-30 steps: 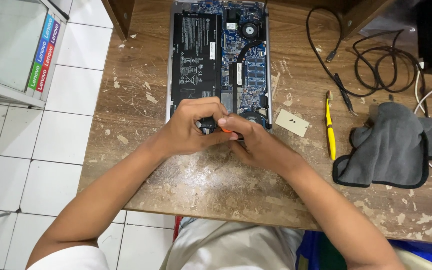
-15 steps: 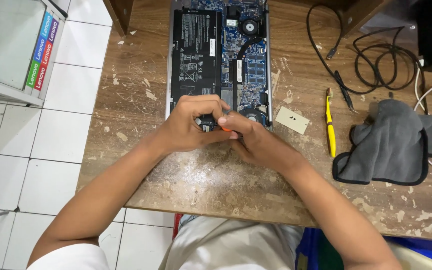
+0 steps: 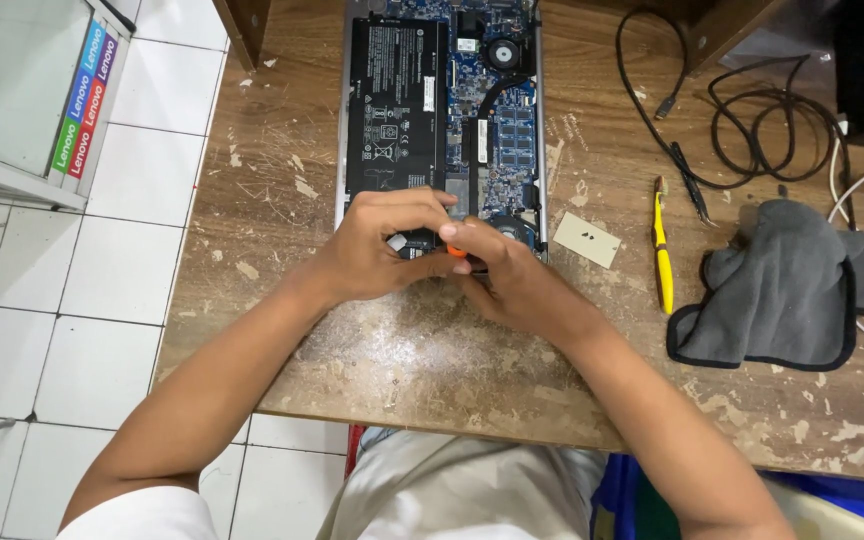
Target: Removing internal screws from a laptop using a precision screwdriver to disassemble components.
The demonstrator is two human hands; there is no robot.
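— Both hands pinch 1 small orange-tipped tool [image 3: 457,251]; left hand [image 3: 377,245] curls over it, right hand [image 3: 512,280] grips from the other side.

— Where's the tool?

— Over the near edge of the opened laptop [image 3: 442,100], black battery and blue board exposed.

— Room?

— Bare scarred table [image 3: 402,350] toward the near edge. Right: card [image 3: 587,240], yellow pen [image 3: 661,255], grey cloth [image 3: 782,290], cables [image 3: 752,120].

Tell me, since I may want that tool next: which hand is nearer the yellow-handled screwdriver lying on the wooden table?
Right. The right hand lies just left of the yellow-handled screwdriver, apart from it; the left hand sits farther left, beyond the right one.
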